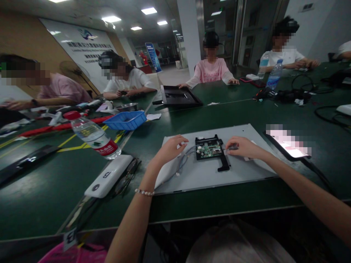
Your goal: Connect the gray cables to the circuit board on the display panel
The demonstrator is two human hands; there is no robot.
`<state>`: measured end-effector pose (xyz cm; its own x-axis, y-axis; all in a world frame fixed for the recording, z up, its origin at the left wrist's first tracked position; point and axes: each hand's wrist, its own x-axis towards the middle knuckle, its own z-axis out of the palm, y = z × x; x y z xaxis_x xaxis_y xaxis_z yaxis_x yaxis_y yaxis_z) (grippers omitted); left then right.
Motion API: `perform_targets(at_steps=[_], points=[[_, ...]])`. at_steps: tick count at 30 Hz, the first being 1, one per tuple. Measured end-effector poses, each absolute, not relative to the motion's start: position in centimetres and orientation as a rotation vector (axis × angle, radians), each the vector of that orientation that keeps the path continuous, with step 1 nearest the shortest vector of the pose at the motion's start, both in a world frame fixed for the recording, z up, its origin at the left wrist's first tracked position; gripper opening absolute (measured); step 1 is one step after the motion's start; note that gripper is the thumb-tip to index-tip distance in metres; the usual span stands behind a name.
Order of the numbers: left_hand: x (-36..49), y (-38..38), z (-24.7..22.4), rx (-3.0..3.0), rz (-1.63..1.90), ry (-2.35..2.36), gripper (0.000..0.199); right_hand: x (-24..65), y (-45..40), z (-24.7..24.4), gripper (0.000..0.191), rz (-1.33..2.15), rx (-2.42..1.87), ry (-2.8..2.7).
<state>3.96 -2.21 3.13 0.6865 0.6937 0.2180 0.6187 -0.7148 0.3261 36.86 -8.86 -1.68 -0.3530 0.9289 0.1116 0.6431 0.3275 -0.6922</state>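
Note:
A light grey panel (197,180) lies flat on the green table in front of me. On it rests a black bracket (223,162) holding a green circuit board (210,150). My left hand (174,148) hovers over the panel's left part with its fingers curved and apart, holding nothing. Grey-blue cables (182,164) run below it from the board's left side. My right hand (240,147) is at the board's right edge, thumb and fingertips pinched together; what is between them is too small to make out.
Left of the panel stand a bottle with a red cap (94,137), a white power bank (108,177), glasses (127,177) and a blue basket (127,120). A lit phone (289,144) lies right. Across the table, a person touches a black frame (181,96); other people sit around.

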Motion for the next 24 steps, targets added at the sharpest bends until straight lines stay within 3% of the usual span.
perform_targets(at_steps=[6, 16, 24], points=[[5.1, -2.6, 2.2, 2.718, 0.414, 0.981, 0.03, 37.4, -8.6, -1.7, 0.014, 0.813, -1.425, -1.952], [6.6, -4.0, 1.6, 2.747, 0.356, 0.845, 0.062, 39.6, -7.3, -3.5, 0.022, 0.425, -1.546, -1.863], [6.6, -3.9, 0.7, 2.695, 0.29, 0.802, 0.06, 35.8, -5.7, -0.6, 0.022, 0.282, -1.317, -2.125]])
